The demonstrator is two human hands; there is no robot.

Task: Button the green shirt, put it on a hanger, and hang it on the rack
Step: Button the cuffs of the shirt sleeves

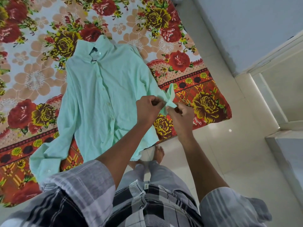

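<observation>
Green shirt (100, 99) lies flat, front up, on the floral bedsheet (32, 76), collar at the far end, placket closed as far as visible, hem hanging over the near edge. Left hand (148, 108) and right hand (180, 117) both have fingers curled, pinching the cuff (169, 99) of the shirt's right-side sleeve, raised just off the sheet. Other sleeve trails toward the near-left corner.

Soft, even daylight fills the scene, with no hard shadows on the floral bedsheet (41, 76). The glossy floor tiles (229, 145) carry a small bright glare spot toward 3 o'clock. Wide-angle distortion bends lines at the frame edges. Slight softness blurs the plaid shirt (91, 202) at 6 o'clock.
</observation>
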